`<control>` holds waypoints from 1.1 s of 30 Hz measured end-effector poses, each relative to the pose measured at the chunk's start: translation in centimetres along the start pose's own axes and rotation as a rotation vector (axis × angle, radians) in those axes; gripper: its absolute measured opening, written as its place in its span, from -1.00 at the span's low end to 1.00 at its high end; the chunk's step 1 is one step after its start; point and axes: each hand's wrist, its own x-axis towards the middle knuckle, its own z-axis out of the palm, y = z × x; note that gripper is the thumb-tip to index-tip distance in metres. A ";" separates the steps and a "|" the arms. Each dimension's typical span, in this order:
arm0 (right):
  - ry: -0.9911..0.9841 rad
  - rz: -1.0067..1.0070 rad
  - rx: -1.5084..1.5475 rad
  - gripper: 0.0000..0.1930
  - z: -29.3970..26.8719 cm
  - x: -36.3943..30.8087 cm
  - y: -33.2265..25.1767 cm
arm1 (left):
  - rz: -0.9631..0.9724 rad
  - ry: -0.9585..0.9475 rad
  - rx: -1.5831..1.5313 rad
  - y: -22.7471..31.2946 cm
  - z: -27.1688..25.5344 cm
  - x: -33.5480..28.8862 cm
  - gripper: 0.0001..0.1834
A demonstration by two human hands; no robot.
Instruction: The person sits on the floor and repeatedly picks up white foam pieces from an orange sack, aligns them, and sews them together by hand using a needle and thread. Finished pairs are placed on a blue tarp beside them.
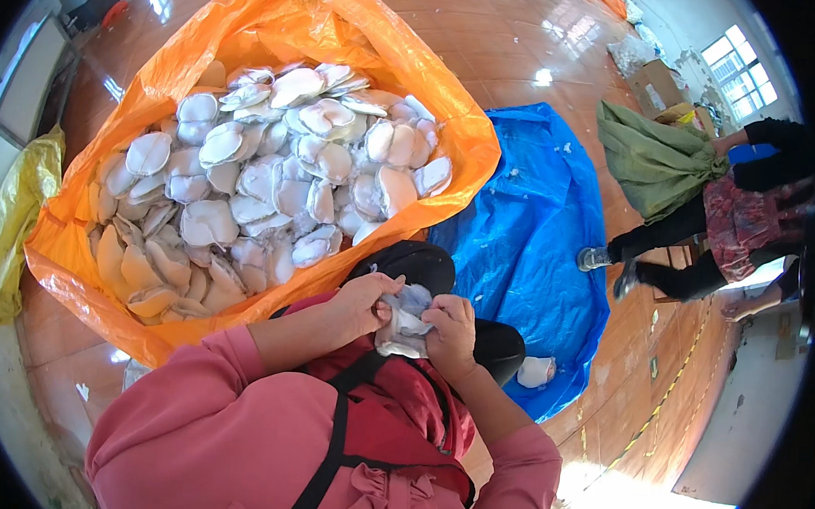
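Observation:
Over my lap, a white padded piece (405, 322) with a thin, filmy covering is pinched between both hands. My left hand (364, 306) is closed on its left edge, and my right hand (450, 332) grips the right edge, fingers pressed together. Just ahead and to the left, a big orange sack (282, 25) lies opened out, its sides standing up around a heap of rounded white pads (292, 191). Many of those pads look wrapped in the same thin film. Flatter, cream-coloured pads (150, 271) lie at the heap's near left.
A blue sheet (532, 234) spreads to my right, with one white pad (537, 372) on its near edge. Farther right a person (750, 215) carries a green sack (656, 162). A yellow sack (22, 222) leans by the left wall. Cardboard boxes (658, 88) stand at the far right.

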 end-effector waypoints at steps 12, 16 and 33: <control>-0.113 0.266 -0.003 -0.65 -2.0 1.4 -3.6 | 0.169 0.060 -0.001 -1.0 2.3 -1.2 -0.84; -0.011 0.227 0.000 -0.71 -0.7 1.3 -3.0 | 0.178 0.052 -0.037 -0.6 2.3 -0.7 -0.80; 0.035 0.139 0.230 -0.68 1.8 -2.1 3.2 | 0.270 -0.242 0.215 -0.5 -0.5 1.1 -0.83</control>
